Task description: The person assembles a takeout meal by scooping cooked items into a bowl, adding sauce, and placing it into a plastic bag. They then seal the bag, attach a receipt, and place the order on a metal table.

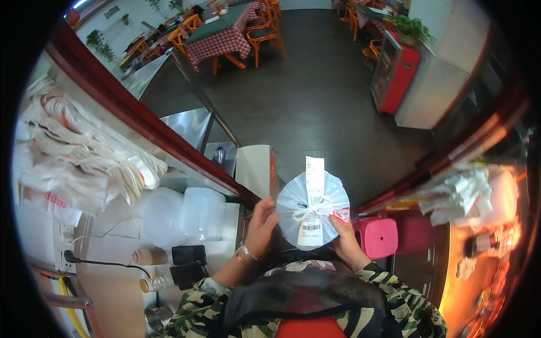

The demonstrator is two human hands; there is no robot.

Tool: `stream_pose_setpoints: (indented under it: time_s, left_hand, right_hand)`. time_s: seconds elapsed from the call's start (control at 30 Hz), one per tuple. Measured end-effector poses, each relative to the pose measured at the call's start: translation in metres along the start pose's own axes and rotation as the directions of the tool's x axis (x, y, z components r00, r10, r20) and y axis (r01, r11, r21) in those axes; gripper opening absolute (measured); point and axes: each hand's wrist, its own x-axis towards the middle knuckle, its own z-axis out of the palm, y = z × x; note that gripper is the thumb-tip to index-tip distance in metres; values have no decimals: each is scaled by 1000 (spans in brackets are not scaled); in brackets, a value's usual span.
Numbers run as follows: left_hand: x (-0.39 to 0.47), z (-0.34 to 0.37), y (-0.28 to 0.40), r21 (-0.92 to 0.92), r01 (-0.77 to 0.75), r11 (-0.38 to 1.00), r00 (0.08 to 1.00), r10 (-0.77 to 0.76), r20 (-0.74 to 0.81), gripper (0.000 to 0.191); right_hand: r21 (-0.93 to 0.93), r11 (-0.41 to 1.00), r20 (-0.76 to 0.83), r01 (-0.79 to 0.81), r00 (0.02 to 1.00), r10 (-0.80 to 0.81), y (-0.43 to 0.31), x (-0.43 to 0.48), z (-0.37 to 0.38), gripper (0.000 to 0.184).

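A tied translucent plastic bag (291, 190) with red print hangs in front of my body, knot up and rounded in outline. A long white receipt (315, 175) bearing print and a barcode is caught under the bag's knot. My right hand (347, 241) grips the bag's right side, thumb on top over the red print. At the bag's left edge is my left hand (263, 222), slightly blurred, with its fingers loosely bent and thumb apart; it holds nothing. A watch (248, 253) sits on my left wrist. The bag's contents are hidden.
On the left counter stand stacked plastic containers (184, 217), dark phone-like devices (189, 255) and a metal cup (158, 319). White bags (84, 143) hang above. A dark red door frame (148, 114) and pink stool (378, 237) flank me. Dining tables (222, 27) stand ahead.
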Motion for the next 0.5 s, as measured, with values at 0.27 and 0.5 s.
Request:
stream_pose_setpoints:
  time_s: [0.27,0.5]
  left_hand:
    - [40,-48,166,886,-464,-16,37,999,38,77]
    - [67,-43,195,984,-142,112,-87,988,-125,94]
  right_hand:
    - [-85,991,70,-105,991,111,-25,169,36,43]
    - [-246,929,363,-276,863,352,-34,312,121,47]
